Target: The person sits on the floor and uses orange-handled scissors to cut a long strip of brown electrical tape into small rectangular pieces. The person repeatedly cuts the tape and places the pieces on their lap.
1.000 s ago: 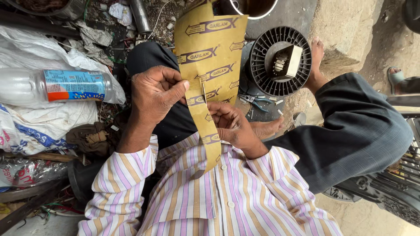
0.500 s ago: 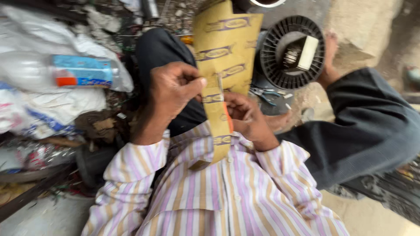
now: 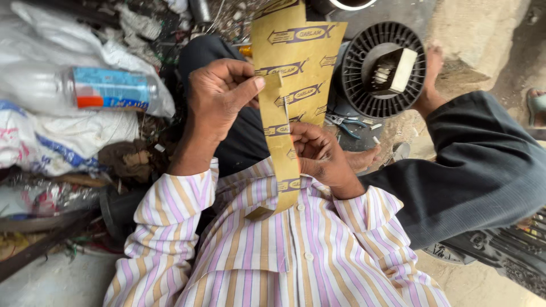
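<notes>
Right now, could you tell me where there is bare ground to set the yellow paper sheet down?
Bare concrete lies beyond the black round fan part, and a pale patch sits by the left sleeve. Left of the left hand it is crowded: plastic bottle, bags, scrap. Pliers lie just beyond the right hand.

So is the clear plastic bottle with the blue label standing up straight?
No, the clear plastic bottle with the blue label lies on its side on the white plastic bags, beside the person's left hand.
</notes>
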